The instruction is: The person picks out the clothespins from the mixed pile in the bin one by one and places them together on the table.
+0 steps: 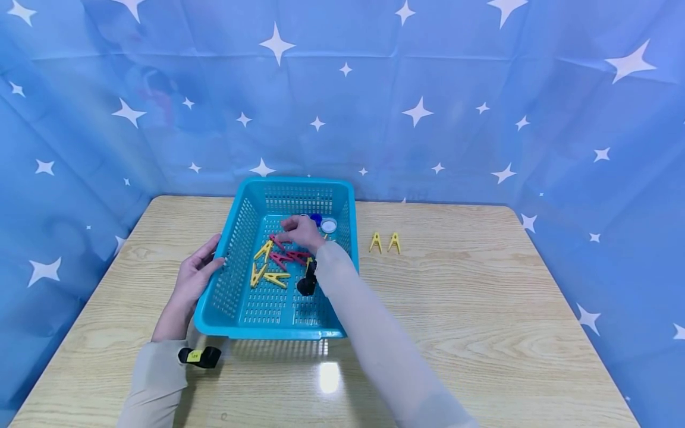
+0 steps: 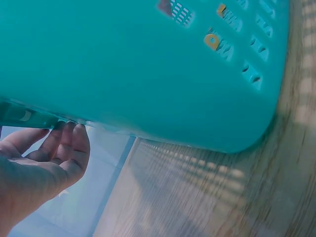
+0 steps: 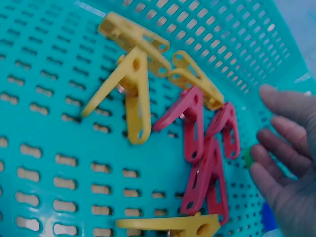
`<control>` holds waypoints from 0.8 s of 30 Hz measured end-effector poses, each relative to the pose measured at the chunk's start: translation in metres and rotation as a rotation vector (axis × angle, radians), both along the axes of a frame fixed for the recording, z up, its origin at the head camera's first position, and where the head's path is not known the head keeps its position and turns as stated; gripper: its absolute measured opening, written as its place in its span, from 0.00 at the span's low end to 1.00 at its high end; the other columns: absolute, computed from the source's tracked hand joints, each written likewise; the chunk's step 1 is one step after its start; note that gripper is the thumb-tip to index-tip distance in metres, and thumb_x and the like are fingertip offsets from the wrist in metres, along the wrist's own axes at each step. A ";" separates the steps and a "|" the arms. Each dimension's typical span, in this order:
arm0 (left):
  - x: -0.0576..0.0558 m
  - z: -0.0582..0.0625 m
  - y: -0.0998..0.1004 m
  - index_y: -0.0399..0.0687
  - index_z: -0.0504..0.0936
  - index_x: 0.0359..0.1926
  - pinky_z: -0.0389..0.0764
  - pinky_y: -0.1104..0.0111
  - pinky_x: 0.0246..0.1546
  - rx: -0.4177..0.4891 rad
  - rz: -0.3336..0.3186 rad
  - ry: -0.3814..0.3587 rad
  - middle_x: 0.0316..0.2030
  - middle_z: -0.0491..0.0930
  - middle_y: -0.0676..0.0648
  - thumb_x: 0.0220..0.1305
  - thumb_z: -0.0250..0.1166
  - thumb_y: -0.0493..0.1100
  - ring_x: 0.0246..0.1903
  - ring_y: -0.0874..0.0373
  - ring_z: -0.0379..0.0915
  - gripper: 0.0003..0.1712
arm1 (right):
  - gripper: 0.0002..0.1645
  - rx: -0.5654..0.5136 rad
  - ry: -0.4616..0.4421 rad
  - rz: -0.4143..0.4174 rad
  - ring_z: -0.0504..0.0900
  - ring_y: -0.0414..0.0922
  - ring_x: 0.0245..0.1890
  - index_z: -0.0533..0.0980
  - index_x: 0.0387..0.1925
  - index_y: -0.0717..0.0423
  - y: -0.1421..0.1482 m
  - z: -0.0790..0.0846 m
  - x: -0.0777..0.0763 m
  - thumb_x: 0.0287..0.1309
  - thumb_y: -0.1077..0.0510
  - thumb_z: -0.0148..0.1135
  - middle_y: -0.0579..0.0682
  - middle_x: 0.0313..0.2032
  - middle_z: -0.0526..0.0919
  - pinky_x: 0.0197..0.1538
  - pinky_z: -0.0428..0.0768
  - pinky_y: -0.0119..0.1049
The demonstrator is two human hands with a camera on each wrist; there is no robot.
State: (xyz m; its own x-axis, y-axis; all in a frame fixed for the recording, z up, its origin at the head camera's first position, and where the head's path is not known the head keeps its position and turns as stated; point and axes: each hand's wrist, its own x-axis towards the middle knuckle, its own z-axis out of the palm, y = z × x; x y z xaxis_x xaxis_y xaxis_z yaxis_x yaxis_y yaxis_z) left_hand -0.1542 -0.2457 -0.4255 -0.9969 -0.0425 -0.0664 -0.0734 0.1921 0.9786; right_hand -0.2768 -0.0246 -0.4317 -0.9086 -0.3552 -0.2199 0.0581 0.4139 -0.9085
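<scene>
A turquoise plastic basket (image 1: pixel 267 331) with slotted walls stands on the table. My left hand (image 1: pixel 192 276) grips its left rim, thumb over the edge; in the left wrist view that hand's fingers (image 2: pixel 74 148) curl at the rim. Inside lie several yellow clothespins (image 3: pixel 131 89) and red clothespins (image 3: pixel 190 123). My right hand (image 1: pixel 301 232) reaches over the basket beside the red ones. In the right wrist view this hand (image 3: pixel 291 153) has its fingers loosely spread, apart from the clothespins and holding nothing visible. Part of the basket's right side is hidden by the right forearm.
A blue round cap (image 1: pixel 316 219) and a white round cap (image 1: pixel 329 225) lie at the basket's back right. Two yellow clothespins, one left (image 1: pixel 376 242) and one right (image 1: pixel 394 242), stand on the wooden table (image 1: pixel 481 309). A starry blue curtain (image 1: pixel 455 71) hangs behind.
</scene>
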 end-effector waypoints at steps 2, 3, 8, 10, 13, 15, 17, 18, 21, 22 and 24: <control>0.000 0.000 0.000 0.46 0.53 0.72 0.73 0.69 0.50 -0.001 0.001 0.002 0.68 0.57 0.36 0.71 0.50 0.42 0.62 0.43 0.58 0.31 | 0.26 -0.002 -0.004 0.007 0.75 0.48 0.50 0.74 0.55 0.61 0.000 -0.002 0.000 0.54 0.59 0.67 0.56 0.52 0.77 0.50 0.75 0.40; 0.000 0.000 0.000 0.46 0.53 0.72 0.73 0.71 0.49 -0.002 0.001 0.003 0.67 0.57 0.36 0.71 0.50 0.42 0.62 0.44 0.58 0.31 | 0.26 -0.001 -0.001 0.008 0.75 0.48 0.49 0.75 0.54 0.61 -0.001 -0.003 0.000 0.53 0.59 0.68 0.56 0.52 0.77 0.50 0.75 0.39; 0.000 0.000 0.000 0.47 0.54 0.72 0.74 0.78 0.43 0.001 0.003 0.007 0.67 0.58 0.36 0.71 0.51 0.42 0.60 0.47 0.60 0.31 | 0.24 0.043 0.040 -0.004 0.76 0.46 0.45 0.76 0.51 0.62 -0.003 -0.005 0.001 0.52 0.59 0.69 0.53 0.46 0.79 0.48 0.76 0.37; 0.000 0.000 -0.001 0.47 0.54 0.72 0.74 0.78 0.43 0.001 0.004 0.005 0.67 0.58 0.36 0.71 0.51 0.42 0.60 0.48 0.60 0.31 | 0.23 0.060 0.043 -0.005 0.76 0.46 0.44 0.76 0.50 0.62 -0.004 -0.007 0.001 0.52 0.60 0.68 0.52 0.43 0.79 0.47 0.76 0.36; 0.000 -0.001 -0.001 0.46 0.54 0.72 0.73 0.79 0.42 -0.001 0.005 0.005 0.67 0.58 0.36 0.71 0.50 0.43 0.60 0.49 0.60 0.31 | 0.21 0.076 0.040 -0.005 0.77 0.45 0.43 0.76 0.49 0.61 -0.005 -0.009 0.002 0.52 0.61 0.68 0.51 0.42 0.79 0.45 0.77 0.35; 0.000 -0.002 0.000 0.46 0.54 0.71 0.73 0.79 0.42 0.000 0.003 0.008 0.67 0.58 0.36 0.71 0.50 0.43 0.60 0.48 0.60 0.31 | 0.20 0.081 0.037 -0.008 0.77 0.46 0.43 0.77 0.48 0.61 -0.006 -0.011 0.002 0.52 0.62 0.68 0.51 0.42 0.79 0.44 0.77 0.35; 0.000 -0.003 0.000 0.46 0.54 0.71 0.73 0.80 0.42 0.004 0.003 0.010 0.67 0.57 0.36 0.71 0.50 0.43 0.61 0.47 0.60 0.31 | 0.20 0.092 0.041 -0.009 0.77 0.46 0.42 0.77 0.47 0.62 -0.007 -0.011 0.002 0.51 0.63 0.68 0.52 0.42 0.80 0.43 0.77 0.35; 0.000 -0.003 0.000 0.46 0.53 0.71 0.73 0.80 0.41 0.007 0.003 0.010 0.67 0.57 0.36 0.71 0.50 0.43 0.61 0.47 0.60 0.31 | 0.20 0.098 0.041 -0.010 0.77 0.46 0.42 0.77 0.47 0.62 -0.008 -0.012 0.002 0.50 0.64 0.69 0.52 0.42 0.80 0.43 0.77 0.35; 0.000 -0.003 0.000 0.46 0.53 0.71 0.73 0.80 0.41 0.011 0.007 0.007 0.67 0.57 0.36 0.71 0.50 0.43 0.61 0.46 0.59 0.31 | 0.19 0.109 0.042 -0.011 0.77 0.46 0.41 0.78 0.46 0.62 -0.009 -0.012 0.002 0.49 0.65 0.69 0.53 0.41 0.80 0.42 0.77 0.34; 0.000 -0.003 0.000 0.46 0.54 0.71 0.73 0.80 0.41 0.010 0.008 0.006 0.67 0.58 0.36 0.71 0.50 0.43 0.61 0.45 0.59 0.31 | 0.19 0.114 0.042 -0.012 0.77 0.46 0.40 0.78 0.45 0.62 -0.010 -0.012 0.002 0.49 0.65 0.69 0.52 0.41 0.80 0.41 0.77 0.34; 0.000 -0.003 0.000 0.46 0.54 0.71 0.73 0.79 0.42 0.009 0.009 0.006 0.67 0.58 0.36 0.71 0.51 0.43 0.62 0.45 0.59 0.31 | 0.18 0.116 0.036 -0.020 0.77 0.45 0.39 0.78 0.44 0.62 -0.011 -0.014 0.001 0.48 0.65 0.70 0.52 0.39 0.80 0.40 0.77 0.33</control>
State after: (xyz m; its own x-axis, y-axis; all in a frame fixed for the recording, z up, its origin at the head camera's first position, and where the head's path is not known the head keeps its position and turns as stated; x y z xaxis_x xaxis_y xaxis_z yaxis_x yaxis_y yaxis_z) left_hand -0.1546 -0.2453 -0.4283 -0.9969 -0.0505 -0.0608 -0.0691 0.1831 0.9807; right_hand -0.2754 -0.0355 -0.4453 -0.9233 -0.3111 -0.2255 0.0354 0.5154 -0.8562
